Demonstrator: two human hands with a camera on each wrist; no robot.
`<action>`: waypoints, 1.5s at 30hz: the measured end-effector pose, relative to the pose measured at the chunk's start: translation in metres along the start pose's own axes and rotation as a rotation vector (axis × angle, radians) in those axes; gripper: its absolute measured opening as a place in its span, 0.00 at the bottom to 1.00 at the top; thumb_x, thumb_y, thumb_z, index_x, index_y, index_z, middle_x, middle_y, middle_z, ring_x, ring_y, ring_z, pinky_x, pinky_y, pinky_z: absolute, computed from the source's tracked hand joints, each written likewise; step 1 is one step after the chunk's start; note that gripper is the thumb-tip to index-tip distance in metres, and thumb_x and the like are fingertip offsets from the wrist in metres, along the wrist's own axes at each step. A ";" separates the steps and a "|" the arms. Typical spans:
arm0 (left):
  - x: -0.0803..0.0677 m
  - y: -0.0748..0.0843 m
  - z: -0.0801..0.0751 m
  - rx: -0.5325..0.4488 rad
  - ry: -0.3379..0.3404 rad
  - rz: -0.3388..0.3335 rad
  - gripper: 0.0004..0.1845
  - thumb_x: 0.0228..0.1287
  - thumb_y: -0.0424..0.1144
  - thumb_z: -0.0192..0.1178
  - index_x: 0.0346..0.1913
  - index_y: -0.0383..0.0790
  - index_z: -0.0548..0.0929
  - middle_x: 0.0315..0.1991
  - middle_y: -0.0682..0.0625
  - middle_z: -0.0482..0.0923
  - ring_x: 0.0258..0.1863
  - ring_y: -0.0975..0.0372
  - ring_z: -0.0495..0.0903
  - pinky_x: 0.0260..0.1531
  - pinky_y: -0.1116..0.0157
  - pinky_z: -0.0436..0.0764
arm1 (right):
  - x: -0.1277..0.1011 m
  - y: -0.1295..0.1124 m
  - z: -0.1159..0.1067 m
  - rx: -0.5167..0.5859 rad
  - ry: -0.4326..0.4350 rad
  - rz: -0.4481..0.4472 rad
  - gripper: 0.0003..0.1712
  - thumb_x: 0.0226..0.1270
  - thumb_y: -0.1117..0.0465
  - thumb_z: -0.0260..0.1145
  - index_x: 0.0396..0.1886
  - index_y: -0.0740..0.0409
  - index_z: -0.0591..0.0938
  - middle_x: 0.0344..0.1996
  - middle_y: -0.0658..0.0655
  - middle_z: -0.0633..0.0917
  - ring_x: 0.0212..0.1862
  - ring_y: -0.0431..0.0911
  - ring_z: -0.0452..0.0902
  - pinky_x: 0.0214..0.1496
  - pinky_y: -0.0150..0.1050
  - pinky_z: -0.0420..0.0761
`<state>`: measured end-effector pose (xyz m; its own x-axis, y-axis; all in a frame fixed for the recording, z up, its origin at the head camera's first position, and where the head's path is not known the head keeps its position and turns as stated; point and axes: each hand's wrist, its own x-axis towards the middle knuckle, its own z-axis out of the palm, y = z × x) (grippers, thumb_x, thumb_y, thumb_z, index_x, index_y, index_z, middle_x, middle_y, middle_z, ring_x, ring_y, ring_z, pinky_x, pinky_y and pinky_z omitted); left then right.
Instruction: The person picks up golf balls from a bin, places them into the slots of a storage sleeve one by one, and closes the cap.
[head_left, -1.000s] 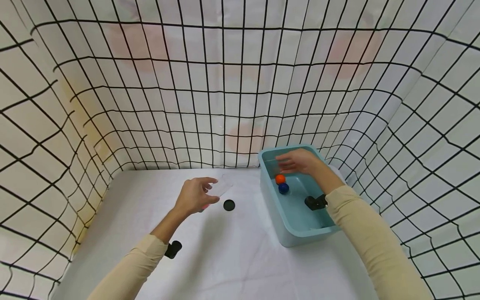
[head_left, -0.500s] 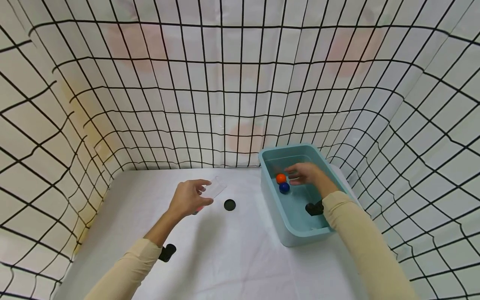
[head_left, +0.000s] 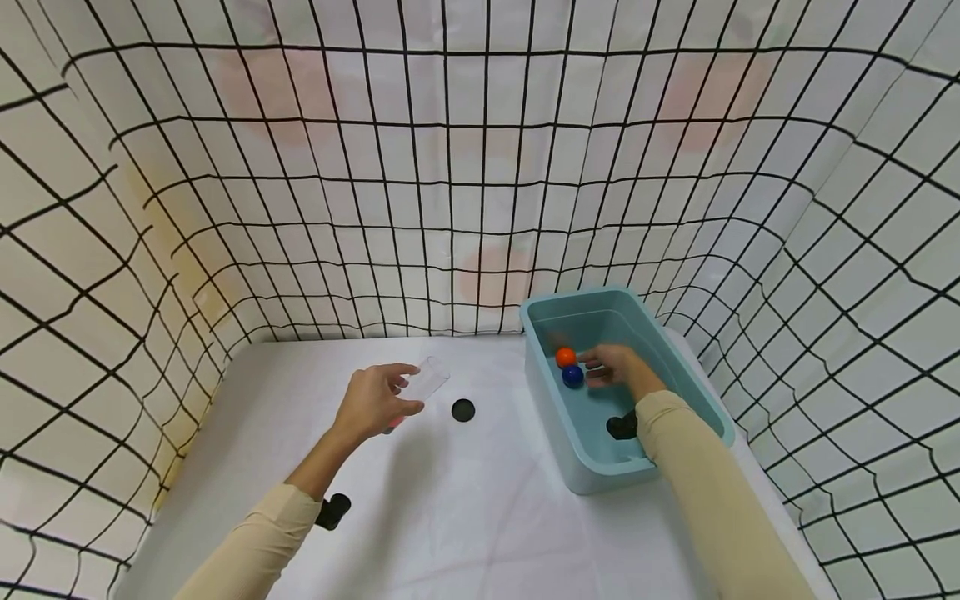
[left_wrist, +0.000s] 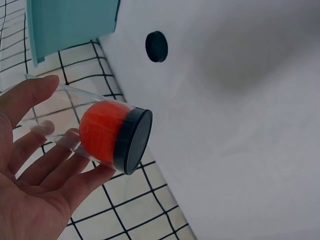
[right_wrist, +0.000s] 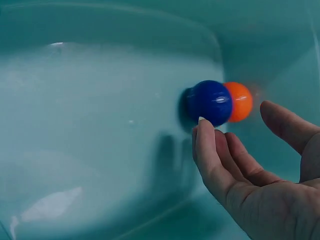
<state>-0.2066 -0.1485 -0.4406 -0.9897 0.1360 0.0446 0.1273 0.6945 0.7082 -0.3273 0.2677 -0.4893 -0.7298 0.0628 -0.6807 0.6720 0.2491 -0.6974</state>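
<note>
My left hand (head_left: 375, 402) grips a clear plastic tube (head_left: 430, 377) above the white table. The left wrist view shows a red-orange ball (left_wrist: 100, 131) inside it, against the black cap (left_wrist: 136, 142) at its lower end; the tube is tilted and its far end looks uncapped. Over in the light blue bin (head_left: 558, 425), my right hand (head_left: 618, 367) is next to a blue ball (right_wrist: 207, 102) and an orange ball (right_wrist: 241, 102). Its fingers are loosely bent with nothing between them; whether a fingertip touches the blue ball I cannot tell.
On the table between tube and bin lies a round black cap (head_left: 462, 410). The bin's high walls surround my right hand. A black wire grid (head_left: 480, 183) stands along the back and both sides of the table (head_left: 487, 517).
My right hand has come down and nearer inside the bin, toward the two balls. The left hand has shifted slightly left with the tube, turning it a little.
</note>
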 end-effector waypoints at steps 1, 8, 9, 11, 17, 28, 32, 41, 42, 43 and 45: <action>0.000 0.000 0.000 0.000 0.002 -0.001 0.27 0.50 0.39 0.78 0.57 0.41 0.86 0.46 0.37 0.88 0.41 0.50 0.88 0.18 0.66 0.83 | 0.002 0.001 0.001 0.010 -0.005 0.015 0.31 0.78 0.60 0.56 0.74 0.70 0.63 0.74 0.70 0.65 0.61 0.57 0.74 0.65 0.45 0.79; -0.001 -0.001 -0.002 -0.010 0.008 -0.012 0.27 0.50 0.39 0.78 0.57 0.41 0.86 0.45 0.38 0.88 0.40 0.51 0.88 0.17 0.67 0.83 | 0.010 0.004 0.007 0.055 -0.014 0.062 0.33 0.77 0.59 0.58 0.74 0.70 0.62 0.69 0.69 0.68 0.60 0.57 0.76 0.61 0.44 0.82; -0.002 -0.001 -0.002 -0.018 0.004 -0.018 0.27 0.50 0.38 0.78 0.57 0.41 0.86 0.45 0.38 0.88 0.40 0.51 0.88 0.17 0.66 0.83 | 0.011 0.005 0.008 0.057 -0.003 0.066 0.32 0.77 0.60 0.59 0.73 0.70 0.63 0.68 0.69 0.70 0.58 0.57 0.77 0.60 0.44 0.83; -0.002 0.000 -0.002 -0.025 -0.002 -0.024 0.27 0.51 0.38 0.78 0.57 0.42 0.86 0.46 0.38 0.88 0.40 0.51 0.87 0.16 0.66 0.83 | 0.012 0.005 0.010 0.050 0.011 0.077 0.31 0.77 0.59 0.60 0.73 0.69 0.65 0.65 0.68 0.71 0.55 0.57 0.78 0.61 0.45 0.82; -0.003 -0.003 -0.004 0.022 0.011 -0.006 0.27 0.51 0.40 0.78 0.57 0.42 0.86 0.45 0.40 0.88 0.40 0.51 0.87 0.25 0.65 0.85 | 0.014 0.009 0.014 0.052 0.027 0.117 0.34 0.76 0.58 0.62 0.73 0.70 0.63 0.63 0.69 0.71 0.55 0.58 0.77 0.67 0.47 0.78; -0.004 -0.005 -0.004 0.028 0.023 0.004 0.27 0.50 0.40 0.78 0.56 0.42 0.87 0.44 0.41 0.88 0.40 0.52 0.87 0.27 0.64 0.86 | 0.016 0.013 0.019 0.190 0.005 0.149 0.39 0.75 0.58 0.63 0.75 0.73 0.59 0.63 0.70 0.70 0.66 0.63 0.75 0.67 0.49 0.78; -0.004 -0.007 -0.003 0.045 0.029 0.014 0.27 0.51 0.41 0.78 0.56 0.41 0.87 0.43 0.41 0.89 0.41 0.51 0.88 0.33 0.61 0.86 | 0.019 0.015 0.020 0.202 -0.004 0.162 0.39 0.76 0.57 0.62 0.76 0.73 0.57 0.59 0.70 0.72 0.64 0.63 0.76 0.66 0.49 0.78; -0.005 -0.007 -0.004 0.043 0.027 0.007 0.26 0.51 0.41 0.78 0.56 0.42 0.87 0.44 0.41 0.89 0.41 0.52 0.87 0.32 0.61 0.87 | 0.016 0.014 0.013 0.171 -0.041 0.158 0.38 0.75 0.56 0.63 0.74 0.72 0.61 0.53 0.69 0.76 0.52 0.58 0.85 0.64 0.46 0.79; -0.005 -0.008 -0.005 0.041 0.025 0.002 0.26 0.51 0.41 0.78 0.56 0.42 0.87 0.44 0.41 0.89 0.41 0.52 0.87 0.32 0.62 0.87 | 0.014 0.013 0.012 0.169 -0.051 0.156 0.38 0.75 0.56 0.63 0.74 0.73 0.61 0.52 0.69 0.77 0.50 0.57 0.86 0.64 0.46 0.79; -0.005 -0.008 -0.005 0.043 0.025 0.001 0.26 0.51 0.41 0.78 0.56 0.42 0.87 0.44 0.41 0.89 0.41 0.52 0.87 0.31 0.62 0.87 | 0.013 0.011 0.010 0.167 -0.065 0.158 0.38 0.75 0.56 0.62 0.74 0.72 0.61 0.51 0.68 0.77 0.50 0.56 0.86 0.64 0.45 0.79; -0.005 -0.009 -0.005 0.051 0.027 0.001 0.26 0.51 0.41 0.78 0.56 0.42 0.87 0.43 0.42 0.89 0.40 0.53 0.87 0.32 0.62 0.86 | 0.009 0.008 0.007 0.163 -0.089 0.149 0.38 0.75 0.55 0.62 0.74 0.72 0.61 0.51 0.68 0.78 0.48 0.55 0.87 0.64 0.45 0.79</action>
<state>-0.2028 -0.1590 -0.4435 -0.9909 0.1185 0.0645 0.1309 0.7295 0.6714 -0.3278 0.2634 -0.5027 -0.6121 0.0003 -0.7908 0.7880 0.0834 -0.6100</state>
